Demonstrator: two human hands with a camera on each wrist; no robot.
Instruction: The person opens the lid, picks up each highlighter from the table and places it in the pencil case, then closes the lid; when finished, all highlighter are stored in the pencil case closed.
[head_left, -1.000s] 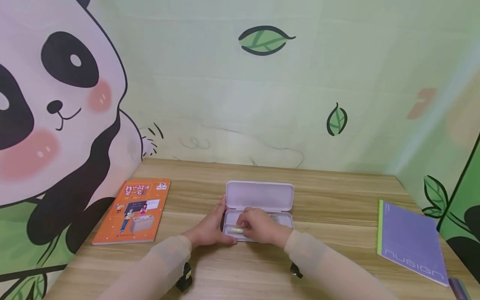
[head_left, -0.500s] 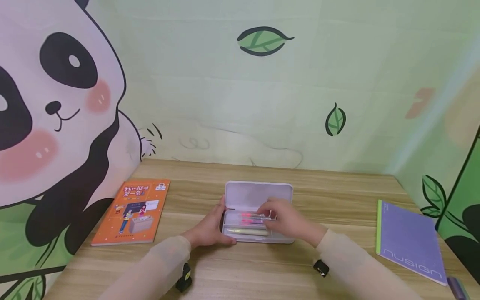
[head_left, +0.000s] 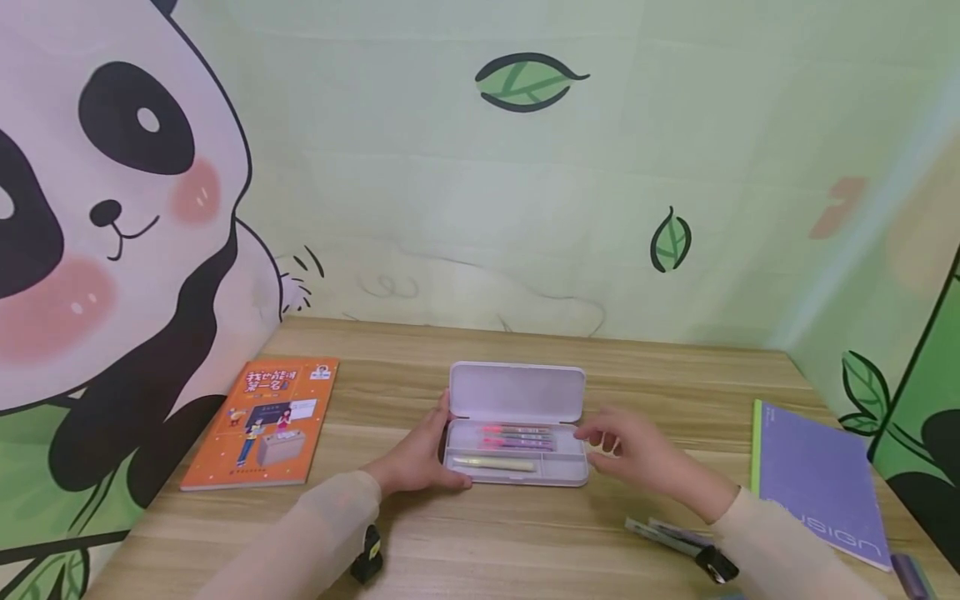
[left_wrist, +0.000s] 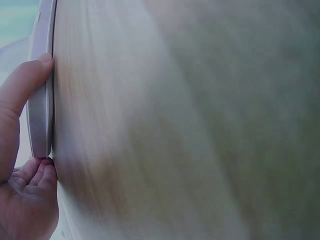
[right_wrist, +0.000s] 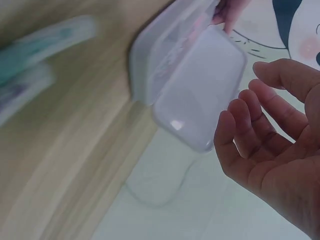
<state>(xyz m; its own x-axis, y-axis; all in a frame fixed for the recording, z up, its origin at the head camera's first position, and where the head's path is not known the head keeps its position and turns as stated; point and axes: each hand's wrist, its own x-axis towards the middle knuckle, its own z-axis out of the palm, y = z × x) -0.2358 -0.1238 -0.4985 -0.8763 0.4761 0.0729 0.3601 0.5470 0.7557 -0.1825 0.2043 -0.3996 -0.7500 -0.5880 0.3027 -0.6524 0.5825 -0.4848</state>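
Observation:
A white pencil case lies on the table with its lid raised at the back. Several slim pens with pink and purple parts are in its rear compartment; a pale yellow pen lies in the front one. My left hand holds the case's left end, thumb at the front side and fingers around the end, as the left wrist view also shows. Just off the case's right end hovers my right hand, fingers loosely bent. Nothing is between those fingers in the right wrist view.
More pens lie on the table under my right wrist, partly hidden by it. An orange book is on the left, a purple notebook on the right. A dark purple object sits at the lower right edge.
My right hand has come out of the pencil case and moved right, uncovering the pens inside. Pens by the right wrist have come into view. The left hand has stayed put.

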